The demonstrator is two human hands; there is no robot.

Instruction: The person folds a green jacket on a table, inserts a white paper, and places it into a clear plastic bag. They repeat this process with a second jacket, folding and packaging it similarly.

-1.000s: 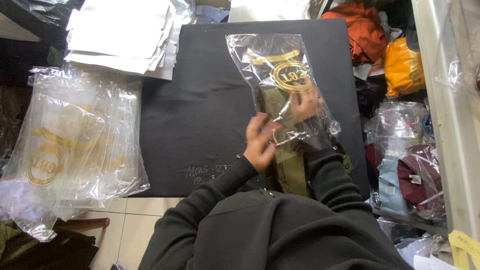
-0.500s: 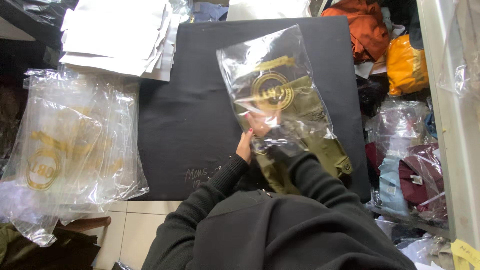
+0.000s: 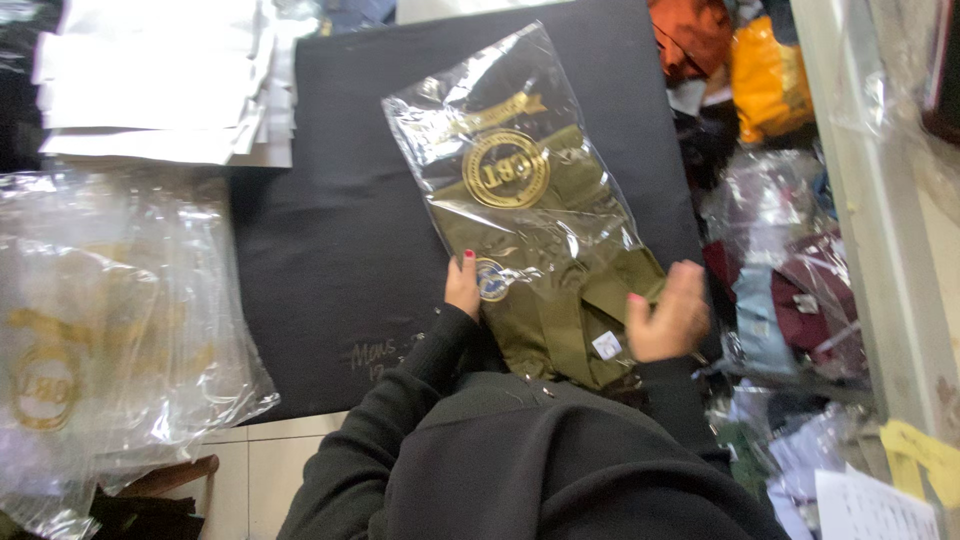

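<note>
A folded olive-green garment [image 3: 560, 310] lies partly inside a clear plastic bag [image 3: 500, 150] with a gold round emblem, on a black board [image 3: 330, 250]. My left hand [image 3: 462, 285] grips the bag's left edge near its open end. My right hand [image 3: 668, 315] holds the garment's lower right part where it sticks out of the bag. Both arms wear dark sleeves.
A pile of empty clear bags [image 3: 110, 330] with gold emblems lies at the left. White paper sheets [image 3: 150, 90] are stacked at the top left. Bagged garments in maroon, orange and yellow [image 3: 780, 290] fill the right side beside a pale shelf post [image 3: 860, 230].
The bag has been drawn over the green garment and laid flatter on the board. My hands have moved apart, the left to the bag's edge, the right to the garment's lower end.
</note>
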